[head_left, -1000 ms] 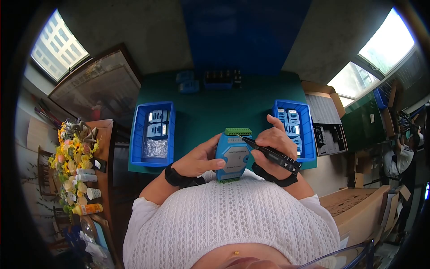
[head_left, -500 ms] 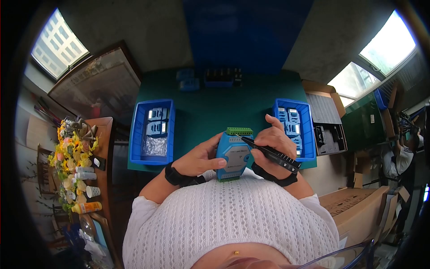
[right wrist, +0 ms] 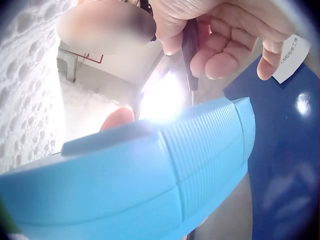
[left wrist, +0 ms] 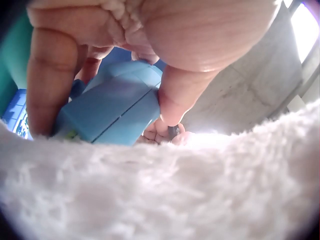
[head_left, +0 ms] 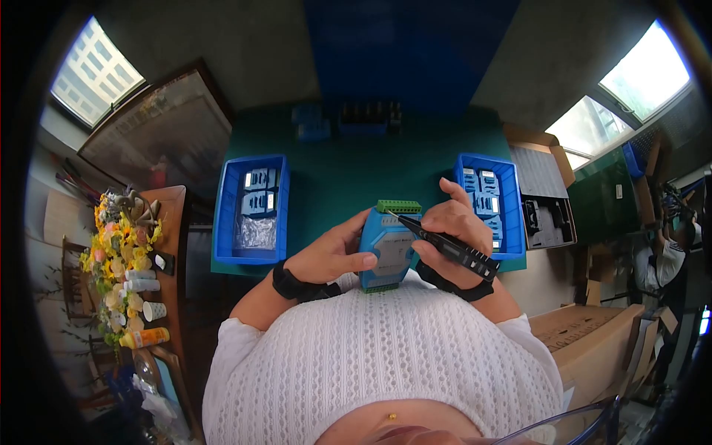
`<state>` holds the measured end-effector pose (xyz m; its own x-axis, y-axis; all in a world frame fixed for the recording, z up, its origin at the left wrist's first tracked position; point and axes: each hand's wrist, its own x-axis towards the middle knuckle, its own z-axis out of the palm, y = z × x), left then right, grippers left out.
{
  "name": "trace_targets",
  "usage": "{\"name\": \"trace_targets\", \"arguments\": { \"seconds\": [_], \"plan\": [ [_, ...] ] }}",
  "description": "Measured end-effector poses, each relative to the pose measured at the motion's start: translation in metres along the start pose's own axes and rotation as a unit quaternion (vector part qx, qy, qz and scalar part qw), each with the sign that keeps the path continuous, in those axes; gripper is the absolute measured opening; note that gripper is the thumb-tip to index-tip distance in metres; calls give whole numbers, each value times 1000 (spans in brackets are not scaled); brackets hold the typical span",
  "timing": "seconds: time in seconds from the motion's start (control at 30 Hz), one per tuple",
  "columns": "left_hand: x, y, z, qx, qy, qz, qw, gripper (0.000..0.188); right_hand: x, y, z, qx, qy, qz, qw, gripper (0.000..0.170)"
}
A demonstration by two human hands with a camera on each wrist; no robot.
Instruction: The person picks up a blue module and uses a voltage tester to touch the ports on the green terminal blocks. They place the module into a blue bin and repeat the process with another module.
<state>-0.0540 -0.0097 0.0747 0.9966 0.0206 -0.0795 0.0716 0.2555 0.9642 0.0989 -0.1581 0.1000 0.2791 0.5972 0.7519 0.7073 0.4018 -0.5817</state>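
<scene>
Your left hand point(head_left: 320, 259) grips the blue module point(head_left: 387, 256), likely steadying it for the black tool point(head_left: 469, 256) your right hand point(head_left: 458, 225) pinches; whether they touch is unclear.

Bright windows point(head_left: 644, 70), grey wall point(head_left: 259, 44), green table point(head_left: 348, 174)

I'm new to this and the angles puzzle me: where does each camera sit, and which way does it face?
Head: on the person's head, facing forward and down at the blue module and black tool; left grip, right grip and white top show.
Left wrist: on that wrist, facing the left grip and blue module; the white top fills the lower part.
Right wrist: on that wrist, facing the right grip, black tool and blue module; the white top borders the left.
Shared: both wrist views show the blue module.
</scene>
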Motion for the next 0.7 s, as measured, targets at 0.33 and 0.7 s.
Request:
{"name": "trace_targets", "arguments": {
  "seconds": [0.33,0.7],
  "plan": [
    [16,-24,-18,-340,76,-24,937,78,-21,14,7,289,154,210,921,30],
    [21,-30,-26,-456,-11,28,889,77,-38,20,19,348,98,252,898,26]
  ]
}}
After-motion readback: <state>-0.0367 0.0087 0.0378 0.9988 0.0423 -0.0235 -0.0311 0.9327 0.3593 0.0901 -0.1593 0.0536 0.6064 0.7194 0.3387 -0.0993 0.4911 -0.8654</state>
